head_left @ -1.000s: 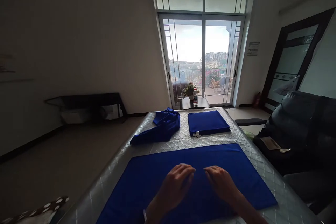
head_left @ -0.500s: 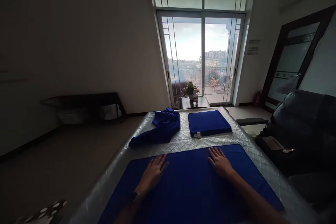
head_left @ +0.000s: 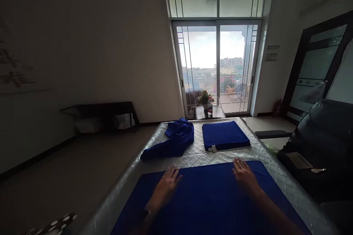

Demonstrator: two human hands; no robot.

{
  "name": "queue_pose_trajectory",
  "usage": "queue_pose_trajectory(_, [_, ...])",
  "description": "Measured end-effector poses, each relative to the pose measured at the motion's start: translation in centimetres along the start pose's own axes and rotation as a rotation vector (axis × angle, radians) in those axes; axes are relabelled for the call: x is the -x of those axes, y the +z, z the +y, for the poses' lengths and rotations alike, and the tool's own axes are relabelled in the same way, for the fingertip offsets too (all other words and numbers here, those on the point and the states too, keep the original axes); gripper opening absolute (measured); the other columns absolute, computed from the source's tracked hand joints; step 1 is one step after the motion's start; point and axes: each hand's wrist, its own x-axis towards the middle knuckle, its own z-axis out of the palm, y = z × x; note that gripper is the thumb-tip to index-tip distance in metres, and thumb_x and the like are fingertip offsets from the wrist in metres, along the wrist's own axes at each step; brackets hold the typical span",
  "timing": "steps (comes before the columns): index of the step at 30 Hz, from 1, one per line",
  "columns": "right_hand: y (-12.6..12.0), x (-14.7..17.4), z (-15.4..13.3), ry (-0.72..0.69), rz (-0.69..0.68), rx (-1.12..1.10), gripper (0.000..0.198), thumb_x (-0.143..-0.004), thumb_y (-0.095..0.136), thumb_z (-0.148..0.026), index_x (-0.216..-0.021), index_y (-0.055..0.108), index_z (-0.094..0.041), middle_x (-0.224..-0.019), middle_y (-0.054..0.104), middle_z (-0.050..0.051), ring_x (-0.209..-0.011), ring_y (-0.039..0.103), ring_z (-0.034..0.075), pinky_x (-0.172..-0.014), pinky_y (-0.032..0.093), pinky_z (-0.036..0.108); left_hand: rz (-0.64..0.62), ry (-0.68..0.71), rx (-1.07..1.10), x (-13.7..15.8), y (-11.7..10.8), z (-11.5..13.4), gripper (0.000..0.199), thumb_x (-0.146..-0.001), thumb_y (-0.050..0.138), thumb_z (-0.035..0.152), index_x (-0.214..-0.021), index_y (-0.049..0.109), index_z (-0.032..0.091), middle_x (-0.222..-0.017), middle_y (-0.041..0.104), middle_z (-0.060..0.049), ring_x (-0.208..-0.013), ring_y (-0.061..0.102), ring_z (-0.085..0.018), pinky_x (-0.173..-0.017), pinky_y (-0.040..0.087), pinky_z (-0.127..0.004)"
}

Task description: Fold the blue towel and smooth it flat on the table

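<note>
A large blue cloth [head_left: 204, 198] lies spread flat over the near part of a table with a silvery quilted cover [head_left: 197, 150]. My left hand [head_left: 167, 183] rests on the cloth near its far edge, left of the middle, fingers stretched out and holding nothing. Farther right, my right hand [head_left: 245, 176] lies on the same cloth by its far edge, fingers extended and slightly blurred. Beyond the hands, a neatly folded blue cloth [head_left: 224, 134] with white tags [head_left: 212, 149] sits at the right. To its left is a crumpled blue cloth [head_left: 176, 141].
A small dark table [head_left: 200, 113] with a potted plant [head_left: 204, 98] and a bottle [head_left: 210, 106] stands beyond the far end, before a glass sliding door [head_left: 198, 51]. A black armchair [head_left: 325, 136] is on the right. A low dark bench [head_left: 102, 110] stands by the left wall.
My right hand has slid rightward along the far edge of the spread cloth. The left hand stays near its place on the cloth. The view has shifted a little.
</note>
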Motion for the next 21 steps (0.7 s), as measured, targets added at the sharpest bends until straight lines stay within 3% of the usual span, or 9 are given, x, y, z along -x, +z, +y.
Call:
queue_pose_trajectory(2, [2.1, 0.0, -3.6, -0.107, -0.094, -0.062, 0.056, -0.108, 0.032, -0.039, -0.156, 0.045, -0.013, -0.163, 0.044, 0.014, -0.153, 0.034, 0.028, -0.128, 0.024, 0.046, -0.001, 0.198, 0.063, -1.4, 0.4, 6.0, 0.057, -0.109, 0.031, 0.049, -0.157, 0.046, 0.022, -0.161, 0.048, -0.012, -0.152, 0.039, -0.028, -0.123, 0.038, -0.052])
queue_pose_trajectory(4, [4.0, 0.0, -6.7, -0.184, -0.192, -0.101, 0.059, -0.106, 0.026, -0.035, -0.159, 0.039, -0.011, -0.167, 0.035, 0.012, -0.157, 0.025, 0.025, -0.13, 0.018, 0.042, 0.001, 0.271, 0.105, -2.3, 1.0, 10.5, 0.058, -0.11, 0.027, 0.049, -0.158, 0.043, 0.02, -0.163, 0.045, -0.012, -0.152, 0.039, -0.027, -0.124, 0.038, -0.05])
queue_pose_trajectory(6, [5.2, -0.2, -8.2, -0.191, -0.24, -0.097, 0.061, -0.105, 0.024, -0.035, -0.16, 0.035, -0.011, -0.168, 0.03, 0.011, -0.158, 0.022, 0.024, -0.13, 0.017, 0.043, -0.019, 0.255, 0.129, -2.6, 1.4, 12.5, 0.061, -0.11, 0.024, 0.05, -0.159, 0.04, 0.018, -0.164, 0.043, -0.013, -0.153, 0.037, -0.026, -0.124, 0.037, -0.05])
queue_pose_trajectory(8, [5.5, -0.2, -7.5, -0.159, -0.247, -0.069, 0.064, -0.106, 0.022, -0.041, -0.161, 0.033, -0.011, -0.169, 0.028, 0.011, -0.158, 0.022, 0.023, -0.13, 0.016, 0.044, -0.054, 0.195, 0.135, -2.3, 1.3, 11.8, 0.063, -0.11, 0.023, 0.053, -0.159, 0.039, 0.017, -0.164, 0.041, -0.013, -0.154, 0.034, -0.027, -0.125, 0.035, -0.051])
queue_pose_trajectory(11, [4.5, 0.2, -2.6, -0.09, -0.223, -0.008, 0.067, -0.105, 0.02, -0.046, -0.161, 0.033, -0.01, -0.168, 0.032, 0.011, -0.158, 0.023, 0.021, -0.129, 0.017, 0.045, -0.096, 0.078, 0.119, -0.6, 0.8, 6.8, 0.066, -0.108, 0.026, 0.056, -0.16, 0.038, 0.017, -0.166, 0.039, -0.013, -0.156, 0.03, -0.027, -0.127, 0.03, -0.052])
queue_pose_trajectory(17, [0.2, 2.4, 12.6, 0.174, -0.086, 0.106, 0.064, -0.101, 0.024, -0.044, -0.151, 0.053, -0.016, -0.163, 0.042, 0.015, -0.154, 0.033, 0.025, -0.124, 0.026, 0.051, -0.076, -0.305, 0.061, 5.1, -0.3, -9.5, 0.069, -0.106, 0.026, 0.052, -0.16, 0.036, 0.009, -0.168, 0.033, -0.015, -0.157, 0.027, -0.03, -0.127, 0.026, -0.052])
queue_pose_trajectory(19, [-1.1, 2.8, 15.1, 0.225, -0.038, 0.142, 0.066, -0.102, 0.02, -0.041, -0.147, 0.058, -0.011, -0.161, 0.043, 0.02, -0.153, 0.035, 0.026, -0.122, 0.028, 0.048, -0.059, -0.378, 0.07, 6.2, -0.7, -13.3, 0.067, -0.106, 0.023, 0.048, -0.158, 0.04, 0.009, -0.165, 0.038, -0.014, -0.155, 0.032, -0.029, -0.126, 0.03, -0.051])
queue_pose_trajectory(21, [-1.7, 2.7, 14.6, 0.226, -0.008, 0.165, 0.066, -0.103, 0.02, -0.038, -0.146, 0.058, -0.006, -0.161, 0.042, 0.022, -0.154, 0.033, 0.025, -0.122, 0.028, 0.044, -0.023, -0.427, 0.078, 6.3, -1.1, -14.3, 0.067, -0.106, 0.022, 0.046, -0.156, 0.043, 0.007, -0.163, 0.042, -0.016, -0.153, 0.037, -0.03, -0.123, 0.035, -0.05])
